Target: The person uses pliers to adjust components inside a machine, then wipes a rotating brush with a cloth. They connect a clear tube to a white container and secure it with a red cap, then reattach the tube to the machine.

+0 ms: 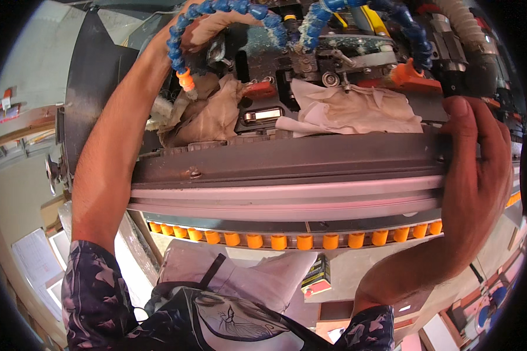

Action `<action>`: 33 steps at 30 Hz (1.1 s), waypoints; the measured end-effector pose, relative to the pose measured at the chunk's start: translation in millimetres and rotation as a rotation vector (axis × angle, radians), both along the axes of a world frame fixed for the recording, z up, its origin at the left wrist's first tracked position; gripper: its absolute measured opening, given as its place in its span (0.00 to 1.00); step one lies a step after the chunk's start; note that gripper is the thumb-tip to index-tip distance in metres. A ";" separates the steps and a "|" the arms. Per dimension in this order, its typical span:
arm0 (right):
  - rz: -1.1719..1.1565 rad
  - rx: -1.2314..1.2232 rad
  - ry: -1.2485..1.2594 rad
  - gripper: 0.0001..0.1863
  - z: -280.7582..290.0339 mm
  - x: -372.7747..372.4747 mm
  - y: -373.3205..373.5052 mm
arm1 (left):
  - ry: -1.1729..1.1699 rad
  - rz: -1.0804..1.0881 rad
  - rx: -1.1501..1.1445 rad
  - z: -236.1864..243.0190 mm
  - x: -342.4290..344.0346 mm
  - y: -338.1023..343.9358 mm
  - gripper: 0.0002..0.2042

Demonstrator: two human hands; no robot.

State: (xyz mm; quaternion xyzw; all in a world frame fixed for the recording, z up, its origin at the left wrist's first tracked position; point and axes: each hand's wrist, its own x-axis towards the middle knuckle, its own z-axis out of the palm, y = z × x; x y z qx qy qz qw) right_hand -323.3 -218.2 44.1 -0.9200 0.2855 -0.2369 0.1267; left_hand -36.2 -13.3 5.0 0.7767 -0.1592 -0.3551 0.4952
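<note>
My left arm reaches up past a segmented blue hose [175, 44] with an orange tip; my left hand [211, 29] is partly behind it, fingertips hidden. My right hand [474, 146] is curled at the right end of the machine's dark rail [298, 158], thumb uppermost near a black fitting [454, 79]; what the fingers hold is hidden. Crumpled beige cloths [345, 108] [208, 120] lie on the machine beside red parts [416, 82] and a small bright rectangular piece [263, 116]. A pale profiled strip [287, 199] runs along the near side.
A row of orange rollers [304, 241] runs below the strip. A ribbed pale hose [462, 26] rises at top right. A dark panel [93, 64] stands at the left, with papers [35, 257] lower down. A small dark box [316, 275] lies below the rollers.
</note>
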 end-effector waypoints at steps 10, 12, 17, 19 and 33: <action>-0.010 0.079 -0.050 0.19 -6.2 -2.3 1.8 | -0.273 -0.314 -0.429 -17.5 11.0 -1.1 0.28; 0.001 0.080 -0.056 0.20 -5.4 -2.0 1.1 | -0.188 -0.300 -0.476 -21.1 13.1 0.9 0.26; -0.025 0.088 -0.043 0.21 -5.2 -0.3 1.8 | -0.194 -0.239 -0.509 -17.2 5.5 -0.1 0.27; -0.026 0.098 -0.042 0.21 -4.3 0.1 2.4 | -0.179 -0.237 -0.506 -15.7 4.6 -1.0 0.28; -0.013 0.080 -0.035 0.23 -3.4 0.8 4.1 | -0.064 -0.381 -0.495 2.3 -1.4 -4.5 0.28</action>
